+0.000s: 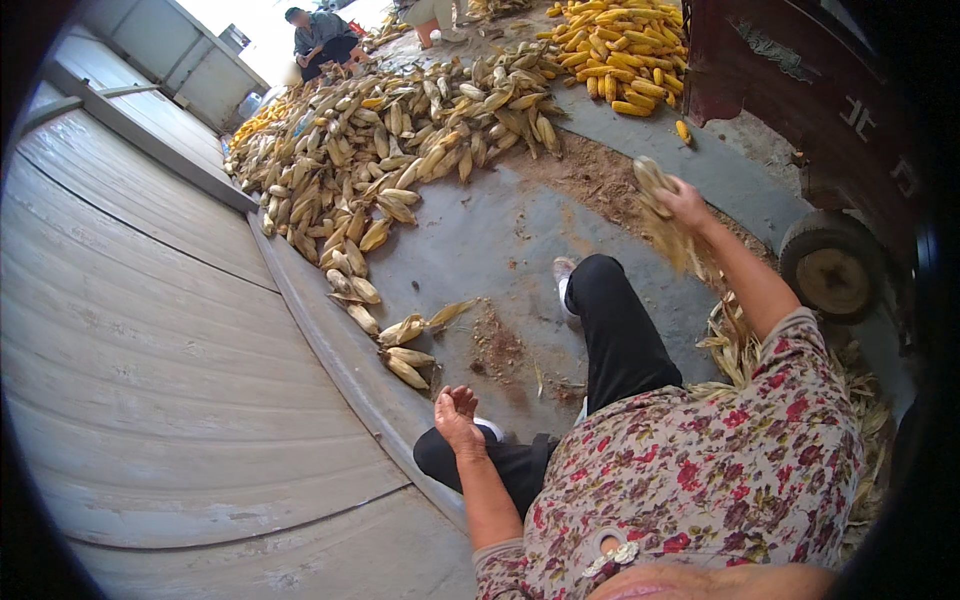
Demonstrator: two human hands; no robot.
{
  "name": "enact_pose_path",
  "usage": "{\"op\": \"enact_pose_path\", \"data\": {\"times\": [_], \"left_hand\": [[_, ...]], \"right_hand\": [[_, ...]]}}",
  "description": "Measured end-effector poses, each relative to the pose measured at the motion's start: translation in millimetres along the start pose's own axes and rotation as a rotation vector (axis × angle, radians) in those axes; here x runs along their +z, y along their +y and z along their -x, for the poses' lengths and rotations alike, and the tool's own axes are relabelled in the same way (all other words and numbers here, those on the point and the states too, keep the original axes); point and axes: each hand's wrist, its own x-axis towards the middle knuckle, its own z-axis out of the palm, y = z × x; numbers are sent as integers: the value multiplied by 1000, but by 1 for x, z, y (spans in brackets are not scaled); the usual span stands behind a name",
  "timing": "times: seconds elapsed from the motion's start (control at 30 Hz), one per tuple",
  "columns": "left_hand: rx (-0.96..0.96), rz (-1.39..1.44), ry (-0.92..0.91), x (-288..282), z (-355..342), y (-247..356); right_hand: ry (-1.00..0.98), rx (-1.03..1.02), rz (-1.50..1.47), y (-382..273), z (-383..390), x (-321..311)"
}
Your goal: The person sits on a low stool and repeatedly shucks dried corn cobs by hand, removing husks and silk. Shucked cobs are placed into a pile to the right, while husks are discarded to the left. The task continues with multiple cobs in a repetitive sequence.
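My right hand [683, 205] is closed around a bunch of dry corn husks [653, 180], held out to the right above the floor. Loose husk strands hang below that hand, blurred by motion. Over my left knee, my left hand [459, 420] is half curled, with its fingers apart and nothing visible in it. Nearest to it on the floor lie a few unhusked corn ears [408, 368], at the tapering end of a large pile of corn in husks [390, 150].
Husked yellow cobs [620, 50] form a heap at the far right, with one stray cob [684, 132]. A dark red vehicle [800, 80] with a small wheel [832, 268] stands on the right. Discarded husks [735, 350] lie beside me. Metal panels [180, 330] line the left. Another person [322, 42] sits behind the pile.
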Motion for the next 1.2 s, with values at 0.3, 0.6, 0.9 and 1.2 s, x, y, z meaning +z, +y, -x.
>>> {"op": "enact_pose_path", "data": {"times": [0.3, 0.6, 0.9, 1.2], "left_hand": [[22, -35, -28, -18, -25, 9], [77, -226, 21, -26, -52, 30], [220, -644, -76, -27, -103, 28], [114, -1032, -381, -8, -62, 44]], "right_hand": [[-610, 920, 893, 224, 211, -152], [-485, 457, 757, 170, 74, -56], [-684, -296, 728, -1, -63, 173], [-1100, -224, 714, 39, 18, 386]]}}
